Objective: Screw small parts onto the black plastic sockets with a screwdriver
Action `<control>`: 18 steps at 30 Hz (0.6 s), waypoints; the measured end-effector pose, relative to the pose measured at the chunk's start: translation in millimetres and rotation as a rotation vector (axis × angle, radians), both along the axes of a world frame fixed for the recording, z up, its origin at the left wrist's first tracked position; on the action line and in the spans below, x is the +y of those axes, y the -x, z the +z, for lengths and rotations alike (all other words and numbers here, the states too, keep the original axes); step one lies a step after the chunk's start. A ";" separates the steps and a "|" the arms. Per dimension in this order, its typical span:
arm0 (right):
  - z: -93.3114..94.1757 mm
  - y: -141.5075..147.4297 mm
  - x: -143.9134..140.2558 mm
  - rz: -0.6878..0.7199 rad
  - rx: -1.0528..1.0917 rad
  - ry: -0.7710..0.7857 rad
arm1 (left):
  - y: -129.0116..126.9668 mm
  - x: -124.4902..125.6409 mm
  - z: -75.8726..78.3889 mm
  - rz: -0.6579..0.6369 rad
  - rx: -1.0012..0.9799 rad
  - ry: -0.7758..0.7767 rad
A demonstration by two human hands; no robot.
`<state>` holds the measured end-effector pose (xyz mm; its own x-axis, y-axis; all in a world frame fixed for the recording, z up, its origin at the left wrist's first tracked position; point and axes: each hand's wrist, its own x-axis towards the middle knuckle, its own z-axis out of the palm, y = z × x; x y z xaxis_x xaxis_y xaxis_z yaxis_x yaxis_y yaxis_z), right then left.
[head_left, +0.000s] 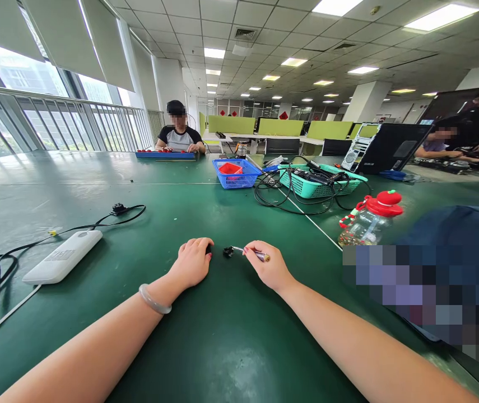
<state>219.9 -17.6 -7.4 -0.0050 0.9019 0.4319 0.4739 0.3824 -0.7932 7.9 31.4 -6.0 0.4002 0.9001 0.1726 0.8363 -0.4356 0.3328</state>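
Note:
My right hand (269, 266) is closed around a slim pen-like tool (260, 255) with a shiny thin shaft and a brownish handle. The tool points left, and its tip meets a small black clump (228, 252) at the green tabletop; I cannot make out whether the clump is part of the tool. Just left of it, my left hand (191, 262) rests on the table with its fingers curled over a small dark object (209, 248), mostly hidden under the fingertips. A pale bangle (154, 300) circles my left wrist.
A white power bank (65, 256) and black cables (8, 263) lie at left. Ahead stand a blue basket (237, 180) and a teal basket (306, 189) of cables. A red-lidded bottle (369, 221) and dark bag (466, 235) are at right. A person (180, 134) sits opposite.

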 end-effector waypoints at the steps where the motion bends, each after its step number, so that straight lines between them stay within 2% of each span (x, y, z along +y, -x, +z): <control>1: -0.1 0.2 -0.2 0.019 -0.007 0.002 | 0.2 0.2 0.1 -0.003 -0.006 0.004; 6: 0.6 -2.2 2.2 0.117 -0.020 -0.045 | -8.5 -3.0 -0.6 -0.072 0.024 -0.026; 12: -5.9 -16.6 17.4 -0.012 0.268 -0.029 | -18.6 -9.3 0.1 -0.119 0.090 -0.069; 15: -8.4 -21.1 20.7 -0.038 0.321 -0.005 | -13.4 -18.3 2.5 -0.140 0.091 -0.050; 18: -7.9 -20.8 18.5 -0.037 0.332 0.003 | 5.4 -36.3 4.4 -0.146 0.088 -0.012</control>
